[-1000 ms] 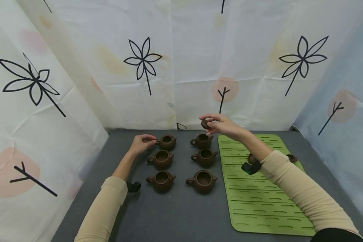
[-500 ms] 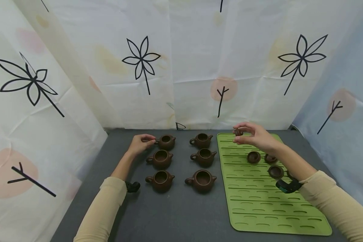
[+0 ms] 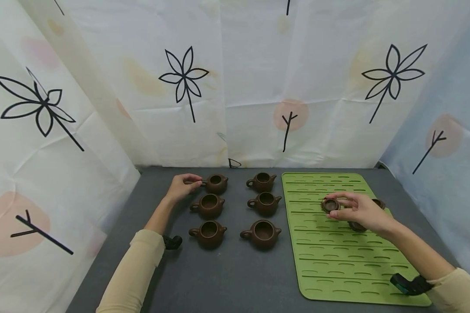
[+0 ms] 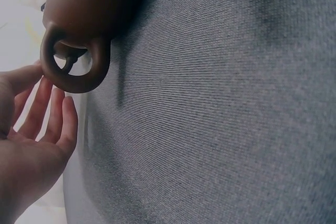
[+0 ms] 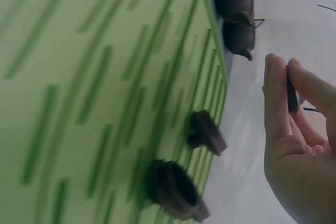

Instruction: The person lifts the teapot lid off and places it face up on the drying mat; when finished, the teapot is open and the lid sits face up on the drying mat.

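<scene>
Several small brown teapots without lids stand upright in two columns on the dark table. My left hand (image 3: 183, 187) is at the far left teapot (image 3: 216, 184), thumb and fingertips pinching the outer side of its handle (image 4: 73, 85); the other fingers are loosely bent below. My right hand (image 3: 360, 211) pinches a round brown lid (image 3: 331, 205) between thumb and fingers, hollow side up, over the green mat (image 3: 329, 265). In the right wrist view that held lid (image 5: 292, 94) shows edge-on, above the mat. Two more lids, one of them nearer (image 5: 176, 190), lie on the mat.
A near-left teapot (image 3: 208, 234) and a near-right teapot (image 3: 261, 234) stand closest to me. Beyond my right hand, a lid (image 3: 378, 203) shows near the mat's right edge. Patterned white cloth (image 3: 250, 87) hangs behind the table and along both sides.
My right hand has moved from above the far right teapot, rightward and then down toward me over the mat, carrying a lid that has turned hollow side up. My left hand has stayed put.
</scene>
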Available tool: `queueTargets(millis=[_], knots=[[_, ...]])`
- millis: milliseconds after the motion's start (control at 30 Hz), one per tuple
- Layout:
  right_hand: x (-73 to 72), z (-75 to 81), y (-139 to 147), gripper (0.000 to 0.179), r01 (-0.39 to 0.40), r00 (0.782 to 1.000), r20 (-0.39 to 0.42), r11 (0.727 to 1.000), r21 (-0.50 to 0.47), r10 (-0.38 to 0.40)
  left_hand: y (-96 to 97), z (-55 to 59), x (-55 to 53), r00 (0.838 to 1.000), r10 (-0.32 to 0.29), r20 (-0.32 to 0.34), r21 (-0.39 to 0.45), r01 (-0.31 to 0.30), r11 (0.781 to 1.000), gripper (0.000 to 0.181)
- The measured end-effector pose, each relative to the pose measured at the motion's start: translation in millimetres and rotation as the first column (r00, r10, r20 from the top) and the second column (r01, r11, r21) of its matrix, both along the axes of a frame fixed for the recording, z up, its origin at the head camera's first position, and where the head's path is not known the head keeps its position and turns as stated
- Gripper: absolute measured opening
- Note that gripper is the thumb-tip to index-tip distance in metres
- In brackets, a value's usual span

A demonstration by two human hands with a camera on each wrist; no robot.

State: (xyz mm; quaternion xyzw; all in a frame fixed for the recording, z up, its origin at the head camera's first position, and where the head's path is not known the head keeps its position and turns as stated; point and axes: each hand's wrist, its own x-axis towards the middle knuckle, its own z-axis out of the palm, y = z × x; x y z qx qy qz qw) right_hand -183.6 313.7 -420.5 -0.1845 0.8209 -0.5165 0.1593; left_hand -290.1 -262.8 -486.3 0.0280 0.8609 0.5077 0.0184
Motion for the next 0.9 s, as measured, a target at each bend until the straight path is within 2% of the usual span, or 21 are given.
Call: queueTargets(millis=[133,200,367,567,733,900], knots=[[9.9,-10.2,2,0.059,0.038,0.999,-0.001,0.994,0.1,-0.038,-2.1,0.4,2.4,1.0,0.002,0.014,0.016,-0.002,1.0,0.032],[11.8,-16.7,3,0.058,0.045,0.999,-0.034,0.989,0.144,-0.04,-3.2,0.1,3.4,1.0,0.002,0.013,0.024,-0.002,1.0,0.033],[13.3,-33.5,4,0.055,0.029,0.997,-0.078,0.988,0.15,-0.018,-6.4,-1.1,4.2,1.0,-0.004,0.008,0.024,0.004,1.0,0.032],[14.7,-48.1,3,0.052,0.02,0.997,-0.071,0.99,0.137,-0.01,-10.8,-2.8,4.6,1.0,-0.009,0.005,0.021,0.009,1.0,0.032],[16.3,-49.9,1,0.051,0.034,0.994,-0.11,0.986,0.16,-0.017,-15.8,-3.6,5.4,1.0,-0.021,0.005,0.024,0.021,0.999,0.033],[19.5,-40.5,2,0.053,0.022,0.985,-0.171,0.975,0.22,0.017,-22.1,0.2,8.6,0.999,-0.037,-0.009,-0.003,0.037,0.999,0.036]])
